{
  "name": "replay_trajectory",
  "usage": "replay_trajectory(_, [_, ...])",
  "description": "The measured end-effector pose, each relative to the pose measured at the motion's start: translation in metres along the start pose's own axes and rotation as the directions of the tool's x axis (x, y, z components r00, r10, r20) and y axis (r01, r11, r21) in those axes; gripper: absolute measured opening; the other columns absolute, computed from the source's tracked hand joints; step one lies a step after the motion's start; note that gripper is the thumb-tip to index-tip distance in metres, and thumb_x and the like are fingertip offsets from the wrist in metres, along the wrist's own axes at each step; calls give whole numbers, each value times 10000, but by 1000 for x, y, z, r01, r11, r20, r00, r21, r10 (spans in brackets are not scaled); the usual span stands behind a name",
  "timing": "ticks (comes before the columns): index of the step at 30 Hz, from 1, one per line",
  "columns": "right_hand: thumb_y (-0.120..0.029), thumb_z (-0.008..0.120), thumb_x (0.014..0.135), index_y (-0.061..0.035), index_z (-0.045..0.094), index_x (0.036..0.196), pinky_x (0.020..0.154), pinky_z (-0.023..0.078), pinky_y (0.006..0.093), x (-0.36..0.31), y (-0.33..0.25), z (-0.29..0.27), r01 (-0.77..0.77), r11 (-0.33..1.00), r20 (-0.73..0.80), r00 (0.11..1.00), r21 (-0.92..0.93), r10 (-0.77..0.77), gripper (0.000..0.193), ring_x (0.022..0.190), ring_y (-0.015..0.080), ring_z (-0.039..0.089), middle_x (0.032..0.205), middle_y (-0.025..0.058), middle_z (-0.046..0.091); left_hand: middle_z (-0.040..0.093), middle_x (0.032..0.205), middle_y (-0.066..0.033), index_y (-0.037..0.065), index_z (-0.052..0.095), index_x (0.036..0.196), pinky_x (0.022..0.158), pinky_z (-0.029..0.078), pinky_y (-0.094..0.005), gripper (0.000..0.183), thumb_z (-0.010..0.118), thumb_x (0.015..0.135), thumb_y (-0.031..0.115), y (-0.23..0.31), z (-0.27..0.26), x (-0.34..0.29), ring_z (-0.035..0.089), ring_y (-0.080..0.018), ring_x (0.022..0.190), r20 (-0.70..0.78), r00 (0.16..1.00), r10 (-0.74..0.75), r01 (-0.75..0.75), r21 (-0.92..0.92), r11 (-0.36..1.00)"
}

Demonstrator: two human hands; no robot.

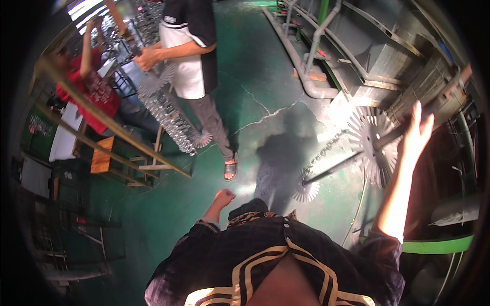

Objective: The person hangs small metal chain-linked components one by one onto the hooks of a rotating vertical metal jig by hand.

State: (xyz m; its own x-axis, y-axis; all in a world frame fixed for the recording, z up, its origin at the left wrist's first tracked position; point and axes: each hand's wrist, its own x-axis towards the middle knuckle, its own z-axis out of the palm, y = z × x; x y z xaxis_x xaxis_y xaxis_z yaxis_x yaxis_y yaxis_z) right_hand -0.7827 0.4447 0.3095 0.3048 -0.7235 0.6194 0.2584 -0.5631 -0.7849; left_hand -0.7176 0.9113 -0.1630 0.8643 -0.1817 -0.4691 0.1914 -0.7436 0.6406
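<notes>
My left hand (224, 196) hangs low over the green floor, its fingers curled closed with nothing seen in them. On the right, my right arm reaches up, and my right hand (419, 130) lies against a long dark rod (334, 167). Its visible fingers are stretched and apart; the side toward the rod is partly hidden. A large grey slotted disc (375, 145) sits on the rod beside my forearm. A smaller slotted disc (306, 189) is at the rod's lower end, with a row of small dark pieces (326, 151) between them.
Ahead on the left, a person in black and white (186, 66) holds a similar rack hung with shiny metal pieces (166, 120). Another person in red (94, 84) is behind a wooden frame (117, 130). Grey pipes (319, 92) and metal tanks (390, 61) line the right side.
</notes>
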Motion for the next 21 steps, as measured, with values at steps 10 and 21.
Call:
replay_trajectory(10, [-259, 601, 874, -51, 457, 849, 513, 437, 221, 140, 133, 222, 46, 976, 113, 991, 212, -71, 255, 551, 75, 489, 658, 14, 505, 589, 578, -31, 52, 614, 665, 394, 407, -264, 170, 649, 727, 207, 54, -40, 103, 578, -128, 512, 31, 885, -464, 464, -123, 877])
replay_trajectory(21, [-266, 586, 883, -45, 448, 829, 529, 430, 232, 281, 239, 478, -14, 962, 196, 980, 273, -41, 266, 551, 83, 476, 665, 16, 479, 627, 746, -157, 42, 627, 804, 677, 485, -384, 307, 678, 695, 325, 309, -125, 479, 626, -299, 736, -163, 983, 78, -84, -30, 996])
